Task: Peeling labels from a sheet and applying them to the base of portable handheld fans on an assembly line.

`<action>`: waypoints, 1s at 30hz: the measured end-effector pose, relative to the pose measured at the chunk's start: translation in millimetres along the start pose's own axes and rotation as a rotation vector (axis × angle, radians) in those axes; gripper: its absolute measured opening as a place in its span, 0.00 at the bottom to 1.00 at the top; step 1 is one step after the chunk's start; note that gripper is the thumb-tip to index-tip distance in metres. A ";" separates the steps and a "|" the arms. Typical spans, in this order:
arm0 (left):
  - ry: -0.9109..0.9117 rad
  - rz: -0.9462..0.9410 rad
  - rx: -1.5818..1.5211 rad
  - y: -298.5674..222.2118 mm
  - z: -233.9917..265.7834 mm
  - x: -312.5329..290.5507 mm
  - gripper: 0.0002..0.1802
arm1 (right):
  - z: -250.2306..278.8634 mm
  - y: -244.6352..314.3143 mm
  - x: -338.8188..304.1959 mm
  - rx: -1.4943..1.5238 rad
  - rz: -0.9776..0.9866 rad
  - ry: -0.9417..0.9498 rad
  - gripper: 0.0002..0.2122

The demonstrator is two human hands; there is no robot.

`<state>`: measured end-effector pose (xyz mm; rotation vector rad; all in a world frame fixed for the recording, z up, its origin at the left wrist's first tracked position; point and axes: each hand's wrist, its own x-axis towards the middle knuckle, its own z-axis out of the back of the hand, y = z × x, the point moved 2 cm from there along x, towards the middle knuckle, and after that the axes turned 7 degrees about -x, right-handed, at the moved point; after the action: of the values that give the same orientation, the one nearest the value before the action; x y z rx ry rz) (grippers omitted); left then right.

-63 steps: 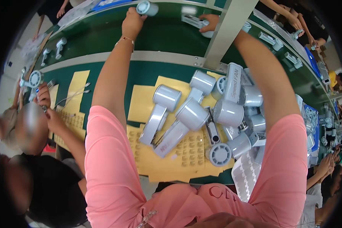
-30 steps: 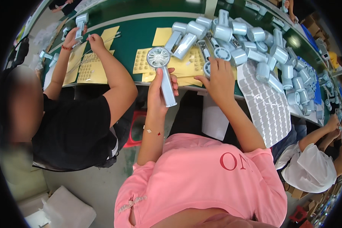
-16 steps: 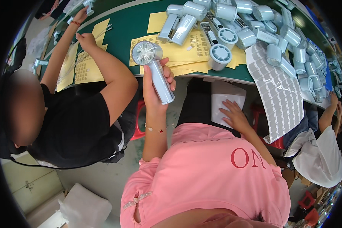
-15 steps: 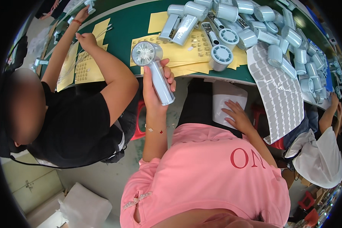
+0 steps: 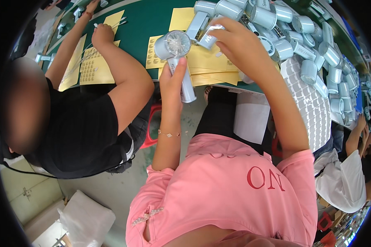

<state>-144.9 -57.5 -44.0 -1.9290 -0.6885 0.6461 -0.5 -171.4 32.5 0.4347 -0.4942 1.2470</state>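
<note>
My left hand (image 5: 173,80) is wrapped round the handle of a light-blue handheld fan (image 5: 187,91), thumb along its front. The fan stands nearly upright, its round head with a clear ribbed front facing up and right. My right hand (image 5: 237,39) is over the table's pile, fingers bent and blurred at the handle of another light-blue fan (image 5: 208,42). It partly covers that handle; whether the fingers grip it or only hover cannot be made out. Beside it lies a similar fan (image 5: 196,25).
Yellow printed sheets (image 5: 212,66) lie on the green table (image 5: 140,26). Several fans are heaped at the far right (image 5: 303,24). A grey-white label sheet (image 5: 307,99) hangs over the edge. A co-worker in black (image 5: 82,123) sits at my left, handling thin cables.
My right hand has risen from the white sheet on my lap to the fans on the table. In my left hand, the fan has turned, its clear front swinging to the right.
</note>
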 end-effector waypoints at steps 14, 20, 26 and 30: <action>-0.136 -0.439 1.220 -25.8 -17.4 1.4 0.31 | 33.0 -50.1 -3.7 0.223 0.061 0.130 0.27; -0.010 -0.812 1.216 -14.9 -49.7 20.1 0.30 | 102.5 -43.8 -23.5 0.214 -0.048 -0.175 0.20; -0.013 -0.877 1.507 -10.0 -76.1 34.4 0.35 | 138.8 -27.5 -82.0 0.334 -0.147 -0.297 0.26; 0.153 -0.596 1.102 -27.1 -67.0 -2.7 0.34 | 134.2 -12.0 -120.1 0.388 -0.242 -0.386 0.25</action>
<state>-106.0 -89.4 8.1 -0.6910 -0.5762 0.3528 -33.4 -344.2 72.6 1.0466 -0.5066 1.0242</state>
